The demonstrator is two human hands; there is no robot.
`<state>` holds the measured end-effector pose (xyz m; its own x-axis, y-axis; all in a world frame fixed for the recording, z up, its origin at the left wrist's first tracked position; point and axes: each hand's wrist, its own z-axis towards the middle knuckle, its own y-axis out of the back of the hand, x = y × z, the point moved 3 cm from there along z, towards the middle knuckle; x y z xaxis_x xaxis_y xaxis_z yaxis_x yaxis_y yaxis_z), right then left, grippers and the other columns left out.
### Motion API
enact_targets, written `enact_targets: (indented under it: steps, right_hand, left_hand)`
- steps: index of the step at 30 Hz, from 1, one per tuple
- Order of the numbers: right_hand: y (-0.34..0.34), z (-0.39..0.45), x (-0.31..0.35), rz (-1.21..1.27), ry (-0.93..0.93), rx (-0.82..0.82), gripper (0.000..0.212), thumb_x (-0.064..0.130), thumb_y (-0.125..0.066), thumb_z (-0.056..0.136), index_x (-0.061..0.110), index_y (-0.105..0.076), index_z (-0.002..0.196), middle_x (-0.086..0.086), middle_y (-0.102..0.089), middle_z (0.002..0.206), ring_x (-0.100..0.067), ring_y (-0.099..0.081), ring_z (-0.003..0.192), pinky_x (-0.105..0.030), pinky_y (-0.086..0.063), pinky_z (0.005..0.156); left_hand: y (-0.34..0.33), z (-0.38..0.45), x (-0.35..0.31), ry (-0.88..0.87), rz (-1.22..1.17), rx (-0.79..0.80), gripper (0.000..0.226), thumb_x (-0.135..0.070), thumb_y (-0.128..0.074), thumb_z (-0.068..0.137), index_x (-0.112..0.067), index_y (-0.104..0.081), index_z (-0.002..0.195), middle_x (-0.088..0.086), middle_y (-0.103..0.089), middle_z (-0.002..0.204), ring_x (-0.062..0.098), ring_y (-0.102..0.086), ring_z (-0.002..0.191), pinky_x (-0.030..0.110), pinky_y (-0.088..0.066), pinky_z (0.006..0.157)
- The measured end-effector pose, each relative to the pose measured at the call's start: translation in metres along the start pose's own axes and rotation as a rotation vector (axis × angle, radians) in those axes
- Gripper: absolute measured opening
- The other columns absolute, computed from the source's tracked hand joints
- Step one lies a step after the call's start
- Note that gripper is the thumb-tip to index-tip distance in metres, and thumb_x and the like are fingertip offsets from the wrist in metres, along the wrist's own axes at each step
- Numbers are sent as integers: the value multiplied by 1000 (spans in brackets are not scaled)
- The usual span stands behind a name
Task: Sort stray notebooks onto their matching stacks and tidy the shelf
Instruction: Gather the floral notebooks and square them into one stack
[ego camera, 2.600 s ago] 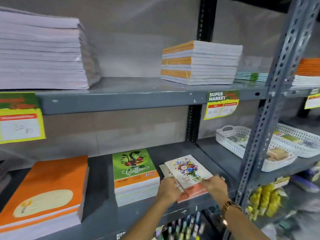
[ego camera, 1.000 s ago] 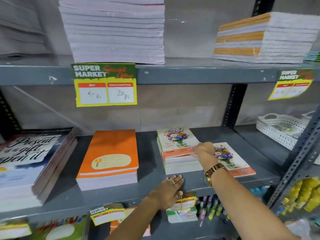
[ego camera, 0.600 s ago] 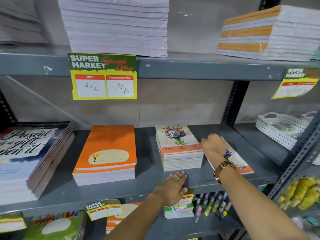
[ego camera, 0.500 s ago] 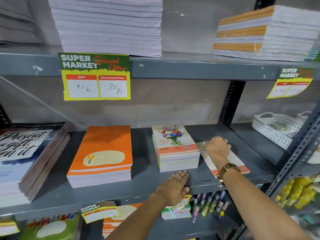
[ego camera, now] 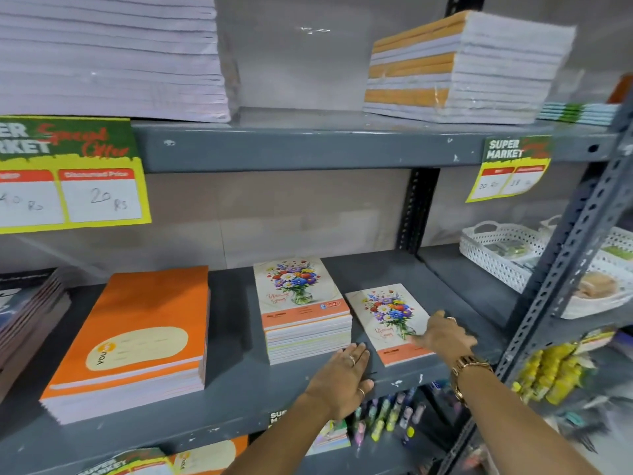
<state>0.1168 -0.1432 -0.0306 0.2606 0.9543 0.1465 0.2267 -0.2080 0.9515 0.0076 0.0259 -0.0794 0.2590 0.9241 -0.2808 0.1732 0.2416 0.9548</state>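
A stack of flower-cover notebooks (ego camera: 303, 313) stands in the middle of the grey shelf (ego camera: 239, 382). To its right a thin flower-cover notebook (ego camera: 388, 320) lies flat and slightly askew. My right hand (ego camera: 443, 335) rests on that notebook's lower right part, fingers touching the cover. My left hand (ego camera: 342, 378) lies flat, palm down, on the shelf just in front of the flower stack. An orange notebook stack (ego camera: 137, 337) sits to the left.
Dark-cover books (ego camera: 27, 317) lie at the far left. The upper shelf holds a tall white stack (ego camera: 109, 56) and an orange-spined stack (ego camera: 462, 66). White baskets (ego camera: 507, 252) sit right, behind a perforated upright (ego camera: 565, 269). Price tags hang from the shelf edge.
My right hand has slid down toward the front of the thin flower notebook, uncovering its cover. The left hand stays flat on the shelf. The view has shifted slightly.
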Motion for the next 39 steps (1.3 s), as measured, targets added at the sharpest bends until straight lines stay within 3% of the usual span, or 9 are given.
enact_targets:
  steps: [5, 11, 14, 17, 23, 29, 34, 39]
  right_hand:
    - [-1, 12, 0, 52, -62, 55, 96, 49, -77, 68, 6, -28, 139, -15, -33, 146, -32, -30, 135, -50, -32, 109]
    - [4, 8, 7, 114, -63, -49, 86, 39, -79, 70, 3, -34, 134, -17, -42, 136, -31, -39, 126, -44, -39, 104]
    - [12, 1, 12, 316, -9, -152, 65, 23, -72, 79, -3, -38, 128, -22, -48, 131, -37, -48, 121, -44, -45, 98]
    - [31, -15, 21, 323, 78, -301, 45, 14, -63, 86, -5, -43, 121, -23, -56, 125, -40, -56, 115, -42, -49, 90]
    - [64, -59, 51, 190, 275, -659, 33, 9, -63, 84, 0, -47, 111, -19, -59, 118, -36, -54, 110, -40, -50, 83]
    - [85, -95, 79, 503, 345, -859, 25, 7, -51, 91, -1, -50, 115, -22, -61, 116, -39, -53, 108, -44, -48, 80]
    - [83, -110, 114, 689, 345, -717, 25, 12, -53, 90, -4, -54, 110, -27, -65, 106, -42, -61, 99, -42, -48, 79]
    - [51, -97, 144, 871, 192, -295, 32, 15, -52, 88, -3, -59, 114, -25, -62, 120, -41, -56, 112, -38, -46, 93]
  left_hand:
    - [-3, 2, 2, 4, 7, -19, 62, -37, -29, 99, -9, -5, 149, 7, -2, 160, 18, 1, 148, 32, -1, 122]
    - [-2, -3, 1, -3, 22, -20, 62, -38, -27, 100, -8, -4, 149, 8, -1, 160, 18, 1, 148, 31, 1, 122]
    - [-3, -7, 3, 2, 30, -18, 60, -36, -27, 100, -9, -4, 149, 7, -1, 160, 17, 2, 148, 31, 2, 122]
    - [-4, -13, 7, 14, 30, -20, 57, -32, -26, 101, -11, -4, 150, 5, -1, 160, 16, 3, 147, 30, 3, 121]
    - [-2, -36, 19, 35, 26, -10, 53, -24, -24, 102, -12, -4, 150, 4, 1, 160, 16, 4, 147, 30, 3, 121]
    - [7, -62, 32, 64, -1, 4, 52, -21, -27, 102, -12, -7, 149, 3, -1, 160, 17, 1, 148, 32, 0, 121]
    - [14, -83, 46, 101, -8, 3, 53, -23, -29, 102, -12, -10, 149, 3, -4, 160, 16, -2, 148, 32, -2, 121]
    - [14, -100, 63, 155, -60, -13, 54, -29, -31, 101, -15, -11, 149, -1, -3, 160, 15, -1, 147, 31, -4, 120]
